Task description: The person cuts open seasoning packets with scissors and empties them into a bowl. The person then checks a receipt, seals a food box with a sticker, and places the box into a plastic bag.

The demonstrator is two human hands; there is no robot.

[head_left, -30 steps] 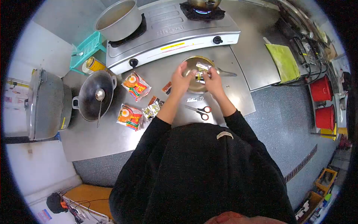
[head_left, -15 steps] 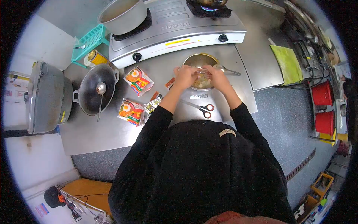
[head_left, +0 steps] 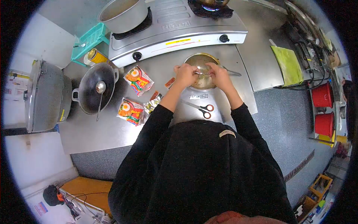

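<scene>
Above a metal bowl [head_left: 204, 86], my left hand [head_left: 186, 75] and my right hand [head_left: 220, 75] pinch a small shiny sachet [head_left: 203, 73] between them. My left fingers have its left end, my right fingers its right end. Pale contents lie in the bowl, partly hidden by my hands. A spoon [head_left: 233, 72] rests in the bowl, its handle out to the right. Just below lies a flat clear-and-dark sachet [head_left: 198, 96], with black-and-red-handled scissors [head_left: 206, 109] beneath it. Left of my left hand is a small red sachet [head_left: 169, 83].
Two instant noodle packs [head_left: 138, 80] and silvery sachets [head_left: 152, 105] lie to the left. Beyond them is a wok [head_left: 89, 100] holding a ladle [head_left: 100, 88]. At the back stands a gas stove [head_left: 179, 31] with a pot [head_left: 123, 18] and a lit burner at right.
My hands have drawn slightly apart, and the sachet between them looks more stretched out. More of the bowl's inside shows between my hands.
</scene>
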